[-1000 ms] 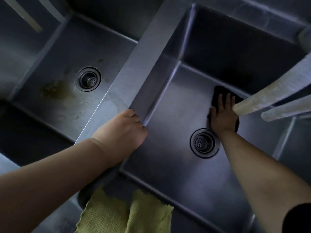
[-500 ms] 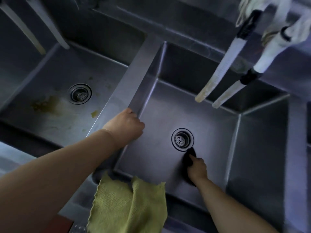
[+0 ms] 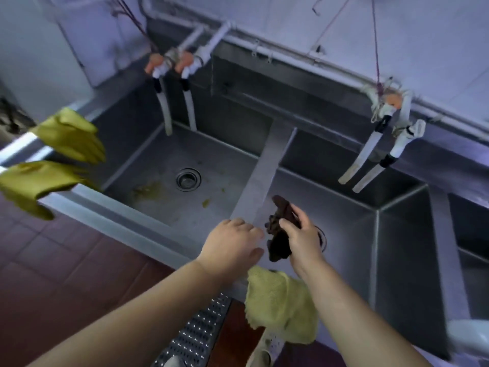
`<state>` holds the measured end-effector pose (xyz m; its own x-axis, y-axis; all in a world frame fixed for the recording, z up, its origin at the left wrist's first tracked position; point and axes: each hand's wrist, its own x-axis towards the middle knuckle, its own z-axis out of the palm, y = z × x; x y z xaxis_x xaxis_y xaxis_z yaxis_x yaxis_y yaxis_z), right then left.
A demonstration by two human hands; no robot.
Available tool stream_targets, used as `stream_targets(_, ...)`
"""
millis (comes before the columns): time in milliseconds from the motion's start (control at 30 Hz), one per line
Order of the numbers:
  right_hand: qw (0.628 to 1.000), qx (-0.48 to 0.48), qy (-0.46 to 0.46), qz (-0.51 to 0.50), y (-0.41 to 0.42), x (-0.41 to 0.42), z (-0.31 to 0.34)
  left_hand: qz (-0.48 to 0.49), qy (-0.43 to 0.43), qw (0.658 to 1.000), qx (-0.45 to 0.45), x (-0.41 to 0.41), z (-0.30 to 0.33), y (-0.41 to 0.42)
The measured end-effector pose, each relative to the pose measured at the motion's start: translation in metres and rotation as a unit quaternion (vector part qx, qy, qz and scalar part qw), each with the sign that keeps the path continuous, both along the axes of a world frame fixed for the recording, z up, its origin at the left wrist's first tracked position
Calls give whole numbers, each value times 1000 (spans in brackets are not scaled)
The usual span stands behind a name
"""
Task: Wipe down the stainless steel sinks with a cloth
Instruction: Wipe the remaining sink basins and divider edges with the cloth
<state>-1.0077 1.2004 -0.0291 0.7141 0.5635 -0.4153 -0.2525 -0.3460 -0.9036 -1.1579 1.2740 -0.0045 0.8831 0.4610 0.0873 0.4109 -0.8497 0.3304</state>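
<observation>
Right hand (image 3: 301,239) grips dark cloth (image 3: 277,234), apparently clear of sink divider (image 3: 260,178); yellow towel (image 3: 280,303) below.

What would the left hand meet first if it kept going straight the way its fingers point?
Probably the bunched dark brown cloth held in the right hand; the left hand points right at it, depth uncertain.

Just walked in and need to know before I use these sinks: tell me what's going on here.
A person is cleaning the steel sinks. The right hand holds a bunched dark cloth lifted above the right basin, beside the divider. The left hand reaches toward the cloth. The left basin shows yellowish stains. A yellow towel hangs over the front rim, and yellow gloves hang at the far left.
</observation>
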Motion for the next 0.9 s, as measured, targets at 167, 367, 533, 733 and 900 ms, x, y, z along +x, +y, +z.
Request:
stream_targets(167,967,160,197,-23,65,-116,54,115,-81,990,-20,-93,41,21)
stream_targets(367,944,186,272,23,114,-220,103,239,-132,962,-21,-176,82,56)
stream_targets(533,933,171,313,56,136,-237,111,295,-166,936,-98,-204,95,93)
stream_targets(733,946,105,277,134,168,-210,76,308,-196,901,-235,-199,80,148)
stream_targets(900,966,3,45,256,217,-174,40,248,-144,918,-275,-185,63,205)
